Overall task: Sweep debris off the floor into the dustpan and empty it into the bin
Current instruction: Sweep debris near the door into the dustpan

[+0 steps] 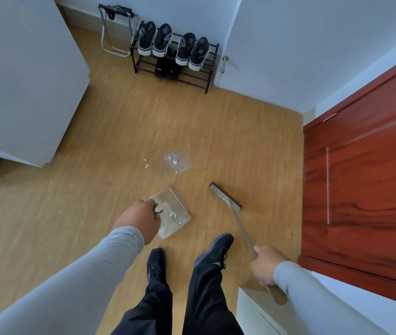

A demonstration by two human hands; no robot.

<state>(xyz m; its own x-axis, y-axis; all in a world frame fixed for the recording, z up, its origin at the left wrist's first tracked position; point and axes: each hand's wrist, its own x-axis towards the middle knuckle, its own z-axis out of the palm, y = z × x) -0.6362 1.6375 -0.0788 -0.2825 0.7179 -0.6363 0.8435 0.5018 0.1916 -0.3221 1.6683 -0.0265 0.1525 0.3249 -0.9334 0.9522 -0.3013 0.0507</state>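
My left grip (pixel 141 220) holds the dustpan (pixel 175 211), my right grip (pixel 268 264) the broom (pixel 226 197), with debris (pixel 174 162) lying farther out on the floor (pixel 95 189).

The wood floor (pixel 110 131) holds small white scraps (pixel 174 161) in the middle. Nearer lies a clear dustpan (pixel 176 209) with bits inside, and beside it the broom head (pixel 226 197). A black shoe rack (pixel 175 61) stands by the far wall.

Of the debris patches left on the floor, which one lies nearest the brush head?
The larger patch, a dusty smear with white bits, lies nearer the brush head. The small scraps sit apart to its left, farther away.
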